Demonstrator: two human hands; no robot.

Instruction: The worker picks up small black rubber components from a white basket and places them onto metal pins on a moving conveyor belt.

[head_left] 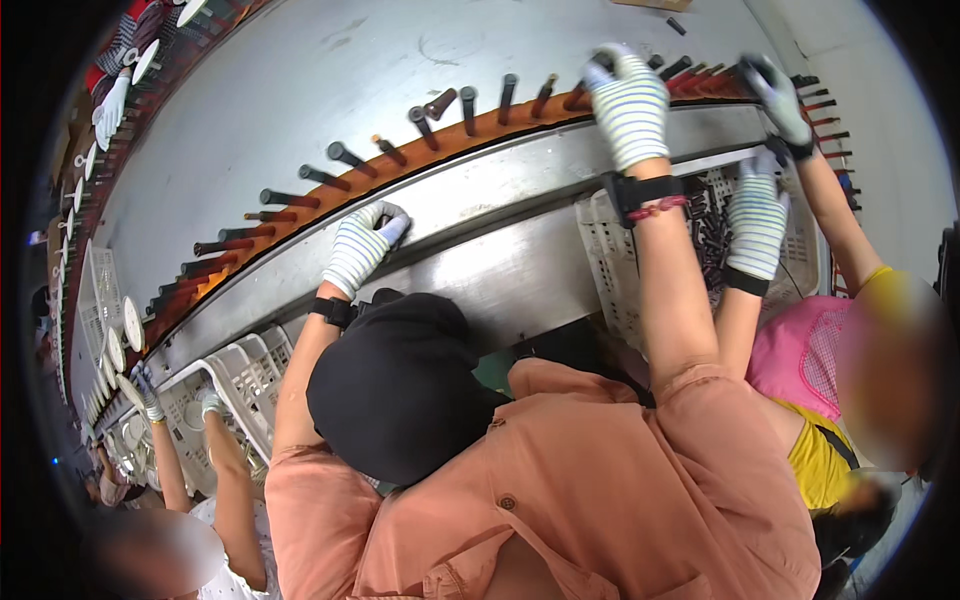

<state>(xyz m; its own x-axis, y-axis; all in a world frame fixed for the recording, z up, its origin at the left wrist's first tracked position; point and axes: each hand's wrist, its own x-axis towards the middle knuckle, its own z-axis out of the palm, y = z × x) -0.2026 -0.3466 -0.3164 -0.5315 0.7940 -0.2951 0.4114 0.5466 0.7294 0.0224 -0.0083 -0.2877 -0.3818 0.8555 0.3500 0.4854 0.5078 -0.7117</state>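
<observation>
My left hand (362, 245), in a white glove with stripes, hangs over the metal ledge (460, 200) with its fingers curled. Something dark shows beside its thumb, too small to name. My right hand (630, 105), gloved alike, reaches to the row of upright pegs on the orange-brown strip (450, 145). Its fingers are bent around a dark spot I cannot make out. Left of it stand dark-capped pegs (508, 98) and a peg with a lighter tip (545, 95). A loose dark brown tube-like piece (440, 103) lies behind the row.
A white plastic basket (600, 255) of small dark pieces (712, 235) stands below the ledge at right. A co-worker's gloved hands (757, 225) are at the basket and pegs. More baskets (250, 375) and another co-worker's arms (228, 450) are at left. Dark headwear (395, 390) covers part of the view.
</observation>
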